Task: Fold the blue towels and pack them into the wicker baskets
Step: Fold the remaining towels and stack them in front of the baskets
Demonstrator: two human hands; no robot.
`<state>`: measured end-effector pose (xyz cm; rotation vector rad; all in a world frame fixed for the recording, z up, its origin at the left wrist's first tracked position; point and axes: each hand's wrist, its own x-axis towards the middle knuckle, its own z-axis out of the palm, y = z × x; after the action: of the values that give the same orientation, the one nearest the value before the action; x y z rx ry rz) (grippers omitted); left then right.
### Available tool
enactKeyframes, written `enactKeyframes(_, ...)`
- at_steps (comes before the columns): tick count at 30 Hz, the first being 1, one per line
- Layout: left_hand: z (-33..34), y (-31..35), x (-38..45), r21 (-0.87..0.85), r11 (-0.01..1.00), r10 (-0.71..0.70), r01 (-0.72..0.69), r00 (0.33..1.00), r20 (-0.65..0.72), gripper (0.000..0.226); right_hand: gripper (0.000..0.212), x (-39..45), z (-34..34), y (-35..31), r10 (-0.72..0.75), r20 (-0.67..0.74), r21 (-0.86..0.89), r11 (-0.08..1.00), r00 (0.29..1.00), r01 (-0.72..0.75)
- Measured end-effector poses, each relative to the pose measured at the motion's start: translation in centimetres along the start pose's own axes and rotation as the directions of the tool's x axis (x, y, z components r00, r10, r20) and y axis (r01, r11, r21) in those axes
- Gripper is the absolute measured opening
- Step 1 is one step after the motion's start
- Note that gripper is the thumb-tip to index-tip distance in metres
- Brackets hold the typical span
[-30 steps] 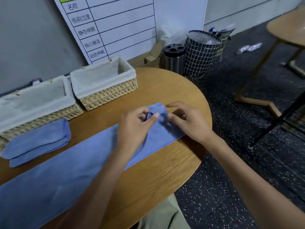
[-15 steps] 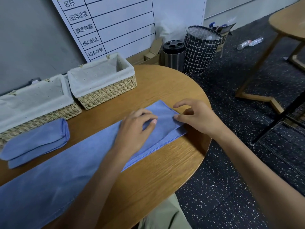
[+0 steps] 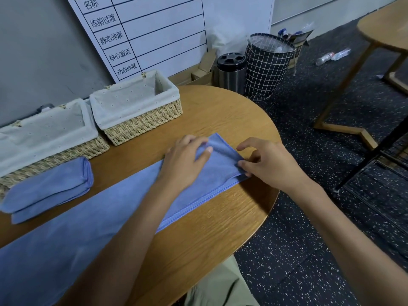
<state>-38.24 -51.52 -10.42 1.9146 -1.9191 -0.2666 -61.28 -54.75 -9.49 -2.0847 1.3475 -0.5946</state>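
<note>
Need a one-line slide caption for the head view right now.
Both hands, left hand and right hand, on a long blue towel's end.

Soft, even indoor light falls from above, leaving the room moderately dim and slightly cool in tone. The round wooden table [image 3: 220, 217] shows a mild sheen and only faint shadows. The wide-angle lens bends straight lines near the edges, as on the white gridded chart board [image 3: 167, 29]. Focus is fairly sharp at the centre, with fine detail softened throughout.
</note>
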Motion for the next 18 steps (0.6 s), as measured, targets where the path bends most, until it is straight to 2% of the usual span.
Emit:
enactKeyframes(3,0.4,0.7,3.7,-0.007,1.000,-0.008,0.009,0.999,0.032,0.039,0.035,-0.1,0.2,-0.2,-0.022,0.020,-0.071,0.997,1.000,0.024)
enactKeyframes(6,-0.1,0.7,7.0,-0.169,0.979,-0.076,0.112,0.976,0.206,0.021,0.046,0.2,0.2,0.1,-0.013,0.044,-0.104,0.994,0.999,0.017)
enactKeyframes(9,-1.2,0.9,8.4,-0.263,0.956,-0.040,0.131,0.944,0.326,0.008,0.054,0.7,-0.1,0.4,0.025,0.087,-0.111,0.994,0.996,-0.015)
enactKeyframes(11,-1.9,0.9,8.6,-0.311,0.942,-0.015,0.127,0.941,0.339,0.012,0.053,0.9,0.1,0.2,0.038,0.083,-0.108,0.994,0.996,-0.029)
enactKeyframes(15,-2.5,0.7,8.3,-0.482,0.871,0.065,0.099,0.948,0.311,0.014,0.047,1.5,1.4,-0.5,0.037,-0.053,-0.141,0.989,0.998,-0.044)
enactKeyframes(18,-2.8,1.0,8.2,-0.573,0.817,0.096,0.068,0.963,0.251,0.023,0.037,2.4,1.7,-0.6,0.030,-0.043,-0.148,0.988,0.999,-0.036)
